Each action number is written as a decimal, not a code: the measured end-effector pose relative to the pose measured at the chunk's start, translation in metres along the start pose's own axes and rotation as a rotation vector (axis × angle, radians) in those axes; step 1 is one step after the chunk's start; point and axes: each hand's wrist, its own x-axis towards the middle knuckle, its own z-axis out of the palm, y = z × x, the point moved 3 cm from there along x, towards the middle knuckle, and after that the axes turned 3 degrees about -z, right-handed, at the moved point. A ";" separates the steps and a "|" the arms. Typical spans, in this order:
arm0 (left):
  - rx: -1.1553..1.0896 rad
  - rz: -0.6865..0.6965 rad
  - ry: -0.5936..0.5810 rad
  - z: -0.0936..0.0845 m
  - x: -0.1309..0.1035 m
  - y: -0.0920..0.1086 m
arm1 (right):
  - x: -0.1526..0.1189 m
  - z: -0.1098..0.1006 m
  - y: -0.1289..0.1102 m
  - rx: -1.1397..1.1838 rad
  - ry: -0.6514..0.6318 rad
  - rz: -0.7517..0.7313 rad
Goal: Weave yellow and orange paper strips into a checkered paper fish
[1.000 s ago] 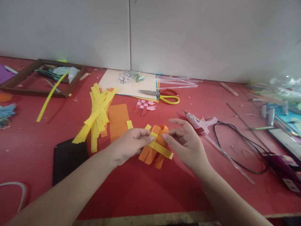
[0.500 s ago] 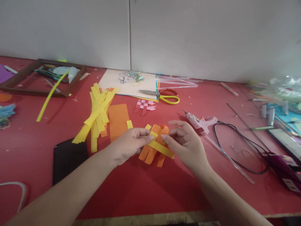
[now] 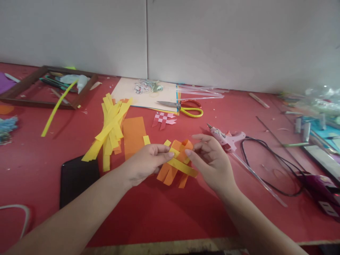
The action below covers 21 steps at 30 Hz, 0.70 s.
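Observation:
Orange and yellow paper strips woven together (image 3: 174, 164) are held above the red table. My left hand (image 3: 151, 161) pinches the weave at its left side, thumb on a yellow strip. At the right side, my right hand (image 3: 211, 159) has its thumb and fingers closed on an orange strip that curls back over the top. A yellow strip crosses the weave, and loose orange ends hang below it. Left of my hands lie a pile of yellow strips (image 3: 111, 129) and an orange sheet (image 3: 134, 136). Beyond them is a small pink checkered paper fish (image 3: 163, 119).
Scissors (image 3: 190, 108) lie partly on stacked paper (image 3: 124, 90). A pink glue gun (image 3: 227, 139) with a black cord is right of my right hand. A black phone-like slab (image 3: 77, 177) lies near my left forearm. A brown frame (image 3: 45, 102) holds tools at the back left.
My right hand has shifted slightly right with the curled orange strip, and the orange end below it has moved slightly right. My left hand has stayed nearly still.

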 end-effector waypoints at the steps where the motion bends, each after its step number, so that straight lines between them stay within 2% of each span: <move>1: -0.009 -0.004 0.002 0.000 0.000 0.000 | 0.000 -0.001 -0.001 0.018 0.020 -0.010; 5: -0.050 -0.013 0.015 0.000 0.000 0.000 | 0.001 -0.003 -0.005 0.064 0.051 -0.011; 14: -0.224 -0.060 -0.042 -0.003 0.002 -0.002 | 0.007 -0.010 -0.005 0.109 -0.005 -0.021; 17: -0.269 -0.054 -0.082 -0.004 0.002 -0.001 | 0.008 -0.013 -0.003 0.127 -0.028 0.009; 21: -0.291 -0.060 -0.065 -0.005 0.002 0.000 | 0.010 -0.015 0.001 0.140 -0.077 0.069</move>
